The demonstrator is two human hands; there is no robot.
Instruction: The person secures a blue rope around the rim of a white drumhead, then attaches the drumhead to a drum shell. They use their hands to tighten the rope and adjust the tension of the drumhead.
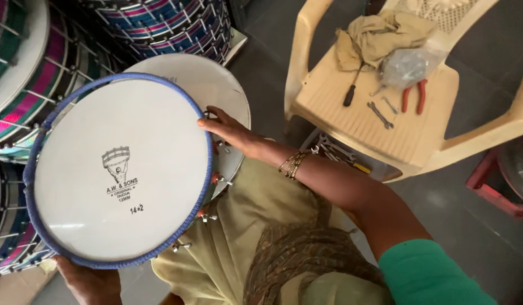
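Note:
A round drum with a white skin and a blue-wrapped rim fills the left half of the view, tilted toward me over my lap. My left hand grips its lower rim from beneath. My right hand rests on the right side of the rim, fingers curled over the edge near the metal tuning bolts. Bangles circle my right wrist. A second white drum skin lies just behind the held drum.
Stacked drums with pink, blue and green striped shells crowd the left and top. A cream plastic chair at right carries a cloth, a plastic bag, a screwdriver, spanners and red-handled pliers. Grey floor lies beyond.

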